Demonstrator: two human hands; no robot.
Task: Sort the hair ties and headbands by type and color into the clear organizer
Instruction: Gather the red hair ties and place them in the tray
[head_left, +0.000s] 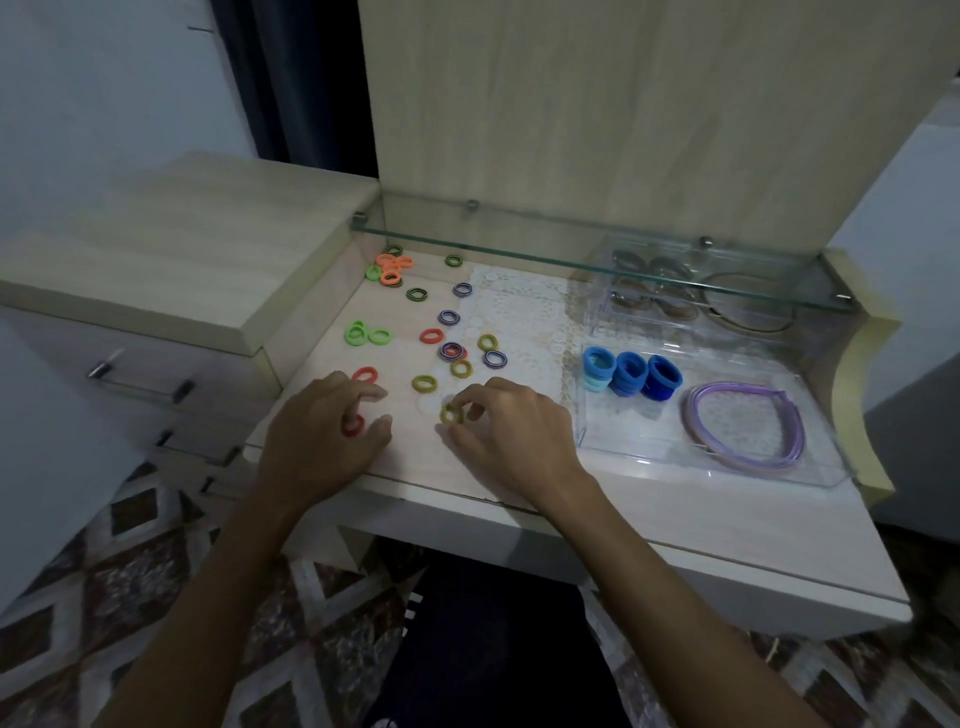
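You are working at the dressing table (519, 499), with the clear organizer (613, 447) sitting at its right end, blue hair ties (631, 375) and a purple headband (745, 423) inside it. Left of the organizer, your right hand (511, 434) is pinching an olive hair tie (451, 413) between thumb and fingertips. Farther left of the organizer, your left hand (324, 434) is curling its fingers around a red hair tie (353, 425).

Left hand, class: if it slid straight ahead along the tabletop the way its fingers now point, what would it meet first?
Probably the loose red hair tie lying just beyond the fingertips of the left hand, which already pinches another red hair tie. Depth is hard to judge in one view, so it might pass narrowly beside it.
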